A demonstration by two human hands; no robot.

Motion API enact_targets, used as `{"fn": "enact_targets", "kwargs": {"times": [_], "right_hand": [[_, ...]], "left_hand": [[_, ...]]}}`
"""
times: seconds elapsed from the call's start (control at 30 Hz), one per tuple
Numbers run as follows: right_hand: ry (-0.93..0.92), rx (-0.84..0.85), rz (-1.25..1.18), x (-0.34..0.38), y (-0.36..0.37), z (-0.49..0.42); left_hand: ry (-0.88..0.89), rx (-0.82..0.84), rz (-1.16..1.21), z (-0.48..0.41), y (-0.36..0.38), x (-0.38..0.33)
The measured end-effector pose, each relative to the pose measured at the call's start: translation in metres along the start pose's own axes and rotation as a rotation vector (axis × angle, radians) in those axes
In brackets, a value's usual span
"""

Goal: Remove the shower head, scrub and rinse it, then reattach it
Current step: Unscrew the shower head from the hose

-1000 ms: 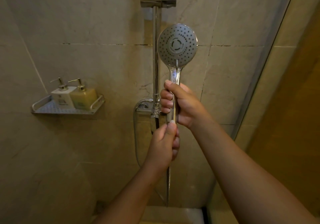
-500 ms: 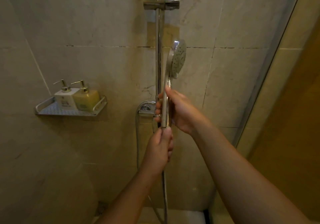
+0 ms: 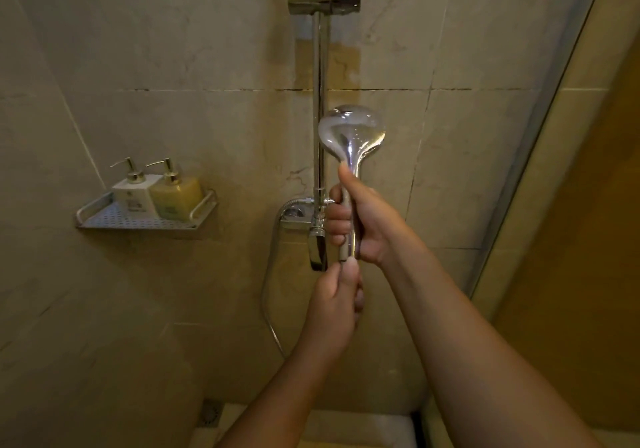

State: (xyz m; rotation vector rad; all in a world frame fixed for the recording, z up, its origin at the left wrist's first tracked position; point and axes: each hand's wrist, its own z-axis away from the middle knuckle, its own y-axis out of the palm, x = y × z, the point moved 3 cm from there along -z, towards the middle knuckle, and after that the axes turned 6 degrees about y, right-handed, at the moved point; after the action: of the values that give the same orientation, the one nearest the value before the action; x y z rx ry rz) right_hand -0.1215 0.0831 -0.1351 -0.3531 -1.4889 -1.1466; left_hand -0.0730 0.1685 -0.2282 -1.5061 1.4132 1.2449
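Shelf (image 3: 138,226): perforated metal tray, raised rail at both ends, fixed to tiled wall, left of view. Two square pump bottles stand upright on it, side by side and touching, set toward right end. White bottle (image 3: 136,194) left, yellow bottle (image 3: 176,196) right; pump spouts point left. Labels too blurred to read. Floor (image 3: 346,427): pale, bottom of view; drain (image 3: 210,411) set in it near wall.

Metal shelf at nine o'clock
On the metal shelf (image 3: 138,227), a white pump bottle (image 3: 136,195) touches a yellow pump bottle (image 3: 177,197); floor drain (image 3: 210,412) at seven o'clock.
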Motion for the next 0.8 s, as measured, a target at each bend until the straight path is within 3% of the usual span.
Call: {"fn": "enact_targets", "kwargs": {"times": [0.1, 0.17, 0.43, 0.53, 0.7, 0.8], "right_hand": [[0.041, 0.263, -0.149, 0.003, 0.004, 0.004], [0.048, 0.319, -0.181, 0.002, 0.005, 0.004], [0.016, -0.109, 0.213, -0.005, 0.002, 0.005], [-0.005, -0.234, 0.245, -0.006, 0.006, 0.005], [-0.011, -0.216, 0.163, -0.006, 0.003, 0.008], [0.001, -0.106, 0.091, -0.003, -0.005, 0.012]], "left_hand": [[-0.057, 0.133, 0.218, 0.001, 0.001, -0.002], [-0.042, 0.185, 0.242, 0.001, -0.005, -0.002], [0.063, -0.102, -0.229, -0.014, -0.028, 0.0], [0.104, -0.146, -0.435, -0.015, -0.024, 0.001], [0.14, -0.116, -0.37, -0.002, -0.011, 0.007], [0.047, -0.054, -0.162, 0.001, -0.005, 0.001]]}}
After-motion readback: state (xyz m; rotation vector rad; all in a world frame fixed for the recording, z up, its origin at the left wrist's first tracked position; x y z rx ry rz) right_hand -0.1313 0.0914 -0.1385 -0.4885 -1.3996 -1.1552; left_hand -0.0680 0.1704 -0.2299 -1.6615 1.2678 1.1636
